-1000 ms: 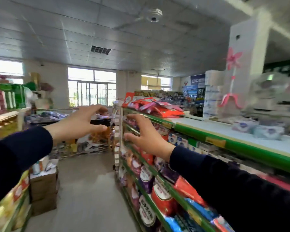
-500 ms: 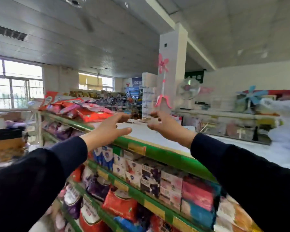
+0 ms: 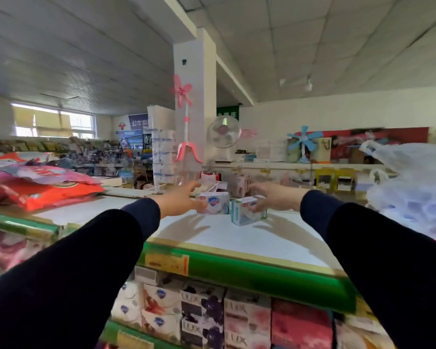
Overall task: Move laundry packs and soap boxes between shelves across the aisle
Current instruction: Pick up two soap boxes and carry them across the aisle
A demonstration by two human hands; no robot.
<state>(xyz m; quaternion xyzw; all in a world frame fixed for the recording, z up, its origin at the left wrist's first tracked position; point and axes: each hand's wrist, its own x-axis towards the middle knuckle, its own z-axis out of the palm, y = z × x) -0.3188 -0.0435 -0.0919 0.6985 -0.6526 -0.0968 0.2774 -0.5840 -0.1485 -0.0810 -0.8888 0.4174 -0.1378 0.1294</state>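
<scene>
I have both arms stretched over the white top shelf with the green front edge (image 3: pixel 249 238), and each hand is at a soap box standing near the far side of it. My left hand (image 3: pixel 180 201) has its fingers wrapped round the left end of a small white cardboard soap box with a blue shield logo (image 3: pixel 215 203); my right hand (image 3: pixel 268 199) is closed on the right end of a white and teal cardboard soap box (image 3: pixel 246 211), which rests on the shelf just beside the first. Whether the left box is already clear of the shelf I cannot tell, as its lower edge is blurred. To do this pick well I would squeeze each box across its short ends, not the thin faces, lift both straight up, and keep them apart so they do not knock together as I turn for the aisle. The crumpled clear plastic bag (image 3: pixel 410 185) at my right sleeve and the flat red and pink laundry packs (image 3: pixel 48 185) piled on the left of the shelf are both well apart from the boxes, so the withdrawal path looks open. As for writing, the stacked purple and pink soap cartons (image 3: pixel 247 318) on the shelf below read LUX, and the blue banner (image 3: pixel 139 123) at the back carries Chinese characters I read only in part.
</scene>
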